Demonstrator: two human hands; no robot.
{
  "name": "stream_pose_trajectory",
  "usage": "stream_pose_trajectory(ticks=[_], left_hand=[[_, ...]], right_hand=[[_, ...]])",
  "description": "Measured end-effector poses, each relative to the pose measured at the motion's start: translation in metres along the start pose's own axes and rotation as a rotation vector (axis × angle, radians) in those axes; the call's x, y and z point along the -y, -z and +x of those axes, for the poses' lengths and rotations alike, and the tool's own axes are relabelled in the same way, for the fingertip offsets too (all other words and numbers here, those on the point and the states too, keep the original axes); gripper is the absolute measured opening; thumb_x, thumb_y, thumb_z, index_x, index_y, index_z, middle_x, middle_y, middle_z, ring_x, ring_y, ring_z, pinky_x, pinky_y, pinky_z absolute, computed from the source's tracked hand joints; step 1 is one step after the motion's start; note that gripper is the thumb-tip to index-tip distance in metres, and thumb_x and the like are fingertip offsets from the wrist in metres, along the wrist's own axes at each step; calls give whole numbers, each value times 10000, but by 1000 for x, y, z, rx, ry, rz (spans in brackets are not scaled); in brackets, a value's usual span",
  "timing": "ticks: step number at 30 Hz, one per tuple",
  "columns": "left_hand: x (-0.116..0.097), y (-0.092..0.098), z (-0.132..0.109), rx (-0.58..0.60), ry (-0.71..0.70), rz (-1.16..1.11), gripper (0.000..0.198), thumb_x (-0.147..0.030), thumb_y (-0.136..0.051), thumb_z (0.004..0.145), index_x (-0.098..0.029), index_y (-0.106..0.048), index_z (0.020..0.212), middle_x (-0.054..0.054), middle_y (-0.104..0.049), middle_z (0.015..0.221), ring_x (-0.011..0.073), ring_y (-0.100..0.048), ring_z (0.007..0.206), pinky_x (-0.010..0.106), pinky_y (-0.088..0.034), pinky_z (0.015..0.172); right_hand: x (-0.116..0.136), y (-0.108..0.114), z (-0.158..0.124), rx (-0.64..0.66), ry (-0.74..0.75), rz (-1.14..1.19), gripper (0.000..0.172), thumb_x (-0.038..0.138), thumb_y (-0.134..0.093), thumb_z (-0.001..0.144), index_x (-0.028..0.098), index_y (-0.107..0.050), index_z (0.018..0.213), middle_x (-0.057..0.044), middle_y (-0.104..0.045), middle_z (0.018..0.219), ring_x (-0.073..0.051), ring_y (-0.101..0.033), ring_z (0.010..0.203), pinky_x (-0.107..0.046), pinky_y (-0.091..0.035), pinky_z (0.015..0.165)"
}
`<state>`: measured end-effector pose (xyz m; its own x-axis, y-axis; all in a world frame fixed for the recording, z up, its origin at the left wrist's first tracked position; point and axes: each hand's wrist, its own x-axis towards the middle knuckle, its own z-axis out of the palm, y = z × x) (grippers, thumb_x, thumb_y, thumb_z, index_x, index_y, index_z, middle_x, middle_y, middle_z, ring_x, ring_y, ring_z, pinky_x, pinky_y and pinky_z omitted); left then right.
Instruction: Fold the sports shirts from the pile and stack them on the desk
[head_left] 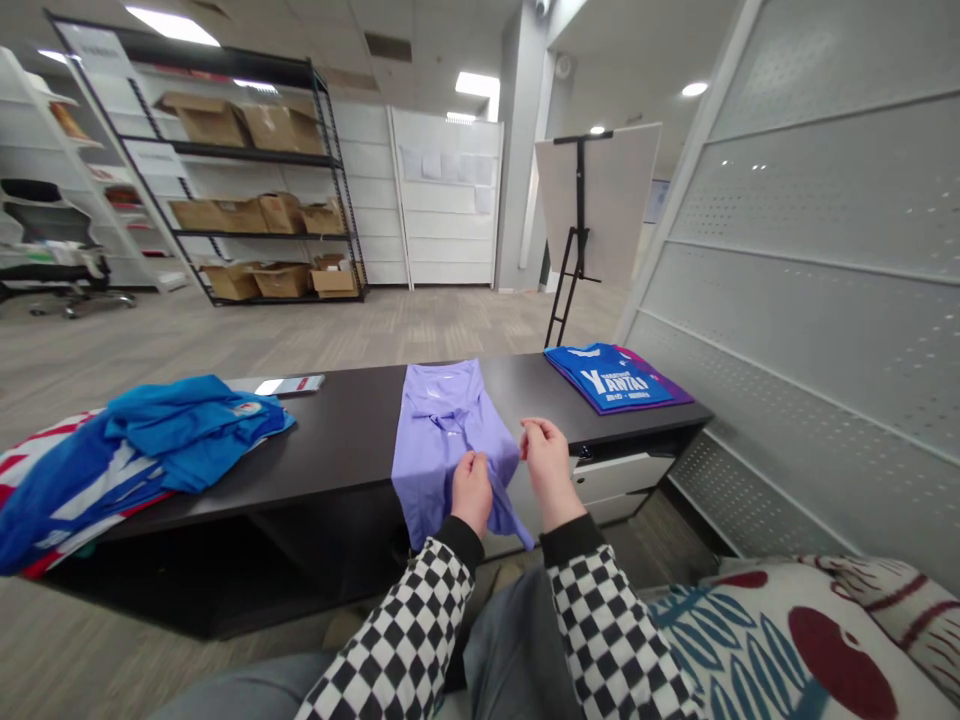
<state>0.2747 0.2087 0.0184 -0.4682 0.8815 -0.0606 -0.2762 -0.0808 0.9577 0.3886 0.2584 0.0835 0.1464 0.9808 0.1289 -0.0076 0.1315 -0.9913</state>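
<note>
A lavender shirt point(431, 425) lies in front of me on the dark cabinet top, its lower part hanging over the front edge. My left hand point(472, 490) is closed on the shirt's fabric near that edge, bunching it. Just right of the shirt, my right hand point(547, 460) is raised with its fingertips pinched together. It looks apart from the cloth, and whether something small sits in the pinch cannot be made out. A loose strip of the lavender fabric droops between my two wrists.
Crumpled blue, white and red shirts point(165, 440) cover the cabinet's left end, with a small card or packet point(291, 385) behind them. Folded blue and purple shirts point(619, 380) lie at the right end. A partly open white drawer point(615, 478) juts out below. A patterned cushion point(787, 640) is at lower right.
</note>
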Motion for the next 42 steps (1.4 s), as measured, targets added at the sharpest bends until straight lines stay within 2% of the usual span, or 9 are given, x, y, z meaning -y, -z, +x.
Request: stream_pose_trajectory(ticks=[4, 9, 16, 21, 26, 30, 32, 36, 42], left_hand=[[2, 11, -3, -18, -37, 68, 398, -603, -752, 921, -228, -618, 902, -72, -505, 708, 135, -468, 668, 265, -393, 654], [17, 25, -12, 170, 7, 99, 407, -563, -820, 895, -190, -693, 999, -18, -654, 769, 134, -506, 648, 264, -387, 631], [29, 39, -20, 63, -60, 215, 317, -494, -754, 969, -223, -618, 876, -49, -552, 735, 131, -482, 672, 249, -422, 657], [21, 55, -20, 17, -120, 103, 416, -595, -807, 968, -199, -680, 955, -30, -609, 776, 120, -508, 674, 235, -431, 654], [29, 68, -14, -46, -119, 97, 507, -692, -842, 917, -205, -699, 936, -43, -586, 734, 117, -491, 635, 242, -440, 641], [46, 77, -10, 52, -86, 204, 500, -685, -852, 873, -204, -718, 898, -11, -644, 741, 155, -577, 685, 277, -485, 694], [53, 82, -8, 109, -63, 340, 490, -669, -859, 842, -204, -707, 823, -16, -608, 687, 161, -552, 659, 281, -440, 650], [58, 90, -4, 58, -44, 572, 567, -688, -792, 873, -251, -517, 638, -64, -422, 572, 130, -383, 564, 288, -277, 568], [49, 98, -7, 82, -41, 566, 537, -687, -717, 945, -261, -510, 693, -71, -418, 578, 133, -375, 550, 287, -273, 559]], right_hand=[[3, -36, 9, -80, 4, 223, 282, 495, -634, 871, 256, -650, 1020, 52, -554, 639, -186, -523, 556, -303, -415, 539], [-3, -54, 10, -86, 9, 384, 246, 459, -660, 853, 257, -642, 994, 68, -525, 590, -168, -469, 530, -295, -371, 530], [7, -27, 15, 23, 79, 281, 231, 442, -704, 870, 237, -714, 975, 46, -591, 613, -153, -520, 527, -284, -396, 522], [-6, -4, 28, 39, -25, 163, 236, 421, -729, 793, 220, -733, 916, 45, -606, 590, -136, -511, 474, -264, -378, 474], [-12, -1, 35, 87, -97, 69, 226, 416, -732, 772, 218, -734, 881, 28, -646, 607, -140, -559, 468, -255, -413, 469], [-11, -2, 32, 124, -92, 37, 234, 418, -708, 773, 217, -742, 889, 23, -663, 634, -143, -579, 481, -261, -435, 482], [-11, -2, 31, 130, -81, 25, 235, 415, -696, 777, 218, -740, 898, 21, -671, 645, -146, -584, 492, -265, -436, 489], [-12, -1, 30, 155, -83, -12, 231, 426, -691, 790, 225, -731, 897, 16, -679, 660, -162, -599, 515, -283, -453, 514], [-14, 0, 29, 219, -73, -81, 239, 452, -694, 836, 228, -739, 908, -4, -718, 720, -176, -627, 562, -296, -465, 540]])
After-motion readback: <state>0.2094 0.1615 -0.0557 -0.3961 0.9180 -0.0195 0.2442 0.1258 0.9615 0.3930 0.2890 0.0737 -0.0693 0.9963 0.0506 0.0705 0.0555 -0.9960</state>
